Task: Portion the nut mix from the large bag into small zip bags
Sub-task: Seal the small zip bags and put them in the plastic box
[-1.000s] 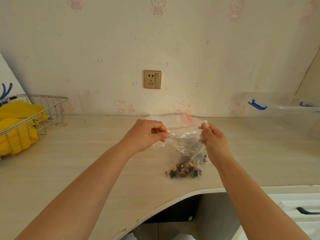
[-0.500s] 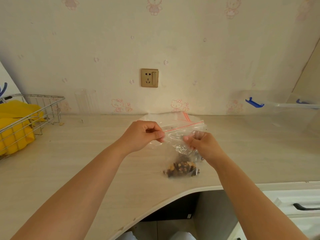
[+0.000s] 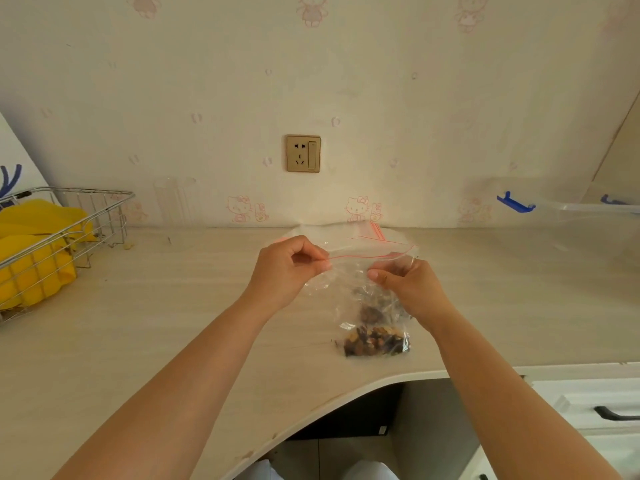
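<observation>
I hold a clear small zip bag (image 3: 356,271) with a red seal line above the counter. My left hand (image 3: 287,268) pinches its top left corner at the seal. My right hand (image 3: 405,289) grips the plastic lower down on the right side, below the seal. Some nut mix shows inside the held bag near my right hand. A clear bag with nut mix (image 3: 375,341) lies on the counter just below. More clear zip bags (image 3: 381,237) with red lines lie flat behind, near the wall.
A wire basket (image 3: 86,216) with yellow cloth stands at the far left. A clear glass (image 3: 176,202) stands by the wall. A clear plastic box with blue latches (image 3: 568,209) sits at the right. The counter's curved front edge (image 3: 346,393) runs close below the nut bag.
My right hand has slid from the bag's top right corner down and leftward onto the plastic below the seal. My left hand kept its pinch on the seal.
</observation>
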